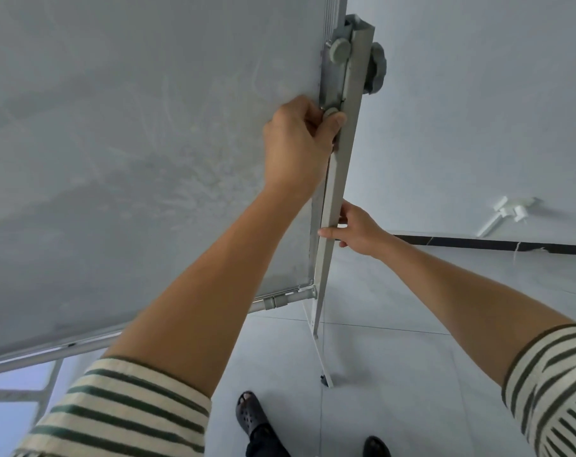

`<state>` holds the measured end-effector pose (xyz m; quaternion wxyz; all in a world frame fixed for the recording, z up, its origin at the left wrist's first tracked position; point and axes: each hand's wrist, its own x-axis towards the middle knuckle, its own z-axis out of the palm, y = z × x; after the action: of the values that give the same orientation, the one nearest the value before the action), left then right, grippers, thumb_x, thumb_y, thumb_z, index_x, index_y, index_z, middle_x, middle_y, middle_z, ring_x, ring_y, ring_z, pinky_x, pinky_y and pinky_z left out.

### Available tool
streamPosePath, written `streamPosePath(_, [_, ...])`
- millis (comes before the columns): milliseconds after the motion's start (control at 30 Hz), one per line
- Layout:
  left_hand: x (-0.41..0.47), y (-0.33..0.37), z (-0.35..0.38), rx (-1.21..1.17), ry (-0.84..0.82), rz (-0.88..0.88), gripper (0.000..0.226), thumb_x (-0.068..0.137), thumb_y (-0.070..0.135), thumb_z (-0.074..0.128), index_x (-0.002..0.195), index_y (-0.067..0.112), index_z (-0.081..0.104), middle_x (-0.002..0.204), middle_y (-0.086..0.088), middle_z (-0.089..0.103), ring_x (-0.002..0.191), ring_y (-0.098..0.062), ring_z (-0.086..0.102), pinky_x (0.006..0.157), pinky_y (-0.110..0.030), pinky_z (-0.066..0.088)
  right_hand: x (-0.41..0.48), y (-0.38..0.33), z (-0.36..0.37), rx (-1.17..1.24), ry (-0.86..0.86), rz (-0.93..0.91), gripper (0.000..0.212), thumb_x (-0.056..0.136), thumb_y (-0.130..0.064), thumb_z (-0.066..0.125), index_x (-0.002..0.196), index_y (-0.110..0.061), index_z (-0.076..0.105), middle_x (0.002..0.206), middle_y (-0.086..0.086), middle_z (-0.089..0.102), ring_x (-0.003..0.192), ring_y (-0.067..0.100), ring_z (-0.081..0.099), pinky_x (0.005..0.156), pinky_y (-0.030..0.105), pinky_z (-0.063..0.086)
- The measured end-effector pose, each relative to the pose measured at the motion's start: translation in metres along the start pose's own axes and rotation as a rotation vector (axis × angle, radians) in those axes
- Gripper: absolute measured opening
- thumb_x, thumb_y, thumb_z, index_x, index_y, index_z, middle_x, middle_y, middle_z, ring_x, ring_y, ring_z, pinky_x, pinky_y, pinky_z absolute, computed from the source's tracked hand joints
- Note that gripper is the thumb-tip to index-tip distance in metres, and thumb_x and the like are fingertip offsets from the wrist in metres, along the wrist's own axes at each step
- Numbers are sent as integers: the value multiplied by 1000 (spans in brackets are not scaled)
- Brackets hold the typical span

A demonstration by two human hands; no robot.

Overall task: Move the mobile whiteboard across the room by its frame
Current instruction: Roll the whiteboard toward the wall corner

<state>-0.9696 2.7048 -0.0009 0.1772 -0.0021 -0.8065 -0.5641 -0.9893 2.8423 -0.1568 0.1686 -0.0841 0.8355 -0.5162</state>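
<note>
The mobile whiteboard [131, 143] fills the left and centre of the view, its smudged grey-white panel close to me. Its grey metal upright post [344, 153] runs down the board's right edge to a foot [328, 380] on the floor. My left hand [296, 143] grips the board's right edge and post, thumb on a small round knob [331, 112]. Lower down, my right hand [359, 230] wraps the same post from the right side. Two bigger grey knobs [339, 51] sit near the post's top.
A white wall [478, 110] stands to the right with a dark baseboard [478, 243] and a white pipe fitting [507, 212]. Pale floor tiles [395, 357] spread below. My feet in dark shoes [250, 413] are near the post's foot. The tray rail [280, 301] runs along the board's bottom.
</note>
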Motion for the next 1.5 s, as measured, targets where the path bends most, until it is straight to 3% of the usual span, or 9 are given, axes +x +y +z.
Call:
streamPosePath(133, [-43,30,49,-20,5,13,27,85,20,69,66,17,49,70,-14,73,60,-25,72,62,-45,61,-49,29,-41,-1,-1,-8,44,81,-20,72,120,-20,51,115,-6,63,101,12,61,59,29,51])
streamPosePath(300, [-88,65,101,-11,-35,11,25,86,19,68,69,12,50,71,-14,74,61,-24,72,61,-43,61,-105,59,-87,2,11,18,43,80,-17,73,117,-17,51,104,-6,66,90,12,63,60,31,51])
streamPosePath(567, [-139,105,166,11,-122,66,27,88,20,67,68,15,50,71,-15,72,67,-32,70,66,-47,60,-181,91,-140,1,86,68,41,82,-16,71,118,-20,51,107,-7,64,99,13,61,70,42,56])
streamPosePath(800, [-162,129,221,28,-122,87,22,88,21,67,74,10,54,73,-14,73,68,-30,70,68,-46,60,-210,127,-189,22,83,56,40,82,-19,72,116,-25,51,105,-9,66,101,13,62,73,40,56])
streamPosePath(967, [-164,141,267,40,-81,62,25,87,22,67,69,15,51,73,-12,74,67,-28,72,66,-46,61,-212,155,-234,37,46,-6,43,80,-17,74,118,-17,53,106,-5,67,92,11,64,64,33,52])
streamPosePath(1067, [-170,150,300,22,-11,37,23,86,23,66,73,9,54,72,-13,74,66,-30,72,65,-48,60,-212,174,-266,8,13,-46,43,78,-17,76,115,-16,54,108,1,68,86,8,65,59,27,50])
streamPosePath(1200, [-186,175,351,-27,55,-33,19,88,17,65,74,16,53,78,-15,75,68,-27,73,67,-44,62,-214,195,-319,-82,-67,-65,47,74,-24,79,115,-22,54,108,-5,69,90,8,66,67,25,46])
streamPosePath(1333, [-195,200,396,-62,65,-106,24,89,12,63,71,19,49,85,-19,74,71,-28,73,61,-36,60,-221,215,-364,-132,-74,-67,47,74,-27,78,113,-26,54,106,-9,69,90,7,66,73,31,51])
streamPosePath(1500, [-206,224,446,-36,49,-125,27,90,12,61,69,21,47,88,-19,73,70,-29,73,66,-45,62,-238,242,-408,-143,-50,-67,45,76,-29,77,114,-29,54,107,-11,68,96,14,66,74,41,57])
